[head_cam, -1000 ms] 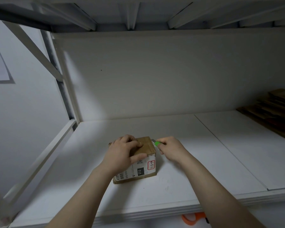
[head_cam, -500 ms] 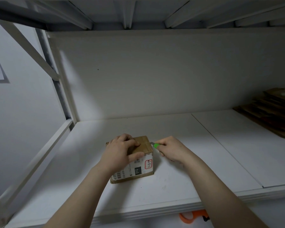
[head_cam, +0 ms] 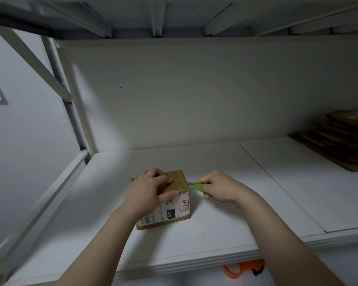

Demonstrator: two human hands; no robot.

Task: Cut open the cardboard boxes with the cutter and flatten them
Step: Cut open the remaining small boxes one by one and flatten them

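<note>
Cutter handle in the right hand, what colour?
Bright green plastic cutter handle, seen best in head view.

Shelf [head_cam: 215, 162] w/ box [head_cam: 174, 211], cardboard stack [head_cam: 339, 141]

Single head-worn wide-angle view. Looks forward and down into shelf bay from its front edge. Shelf board [head_cam: 215, 234] fills lower half; back panel [head_cam: 194, 96] mid frame; upper shelf underside [head_cam: 157, 17] along top. Close in, lower centre: left hand [head_cam: 147, 193], right hand [head_cam: 221, 189], cardboard box [head_cam: 176, 213], cutter [head_cam: 197, 186]; forearms enter from bottom edge.
</note>
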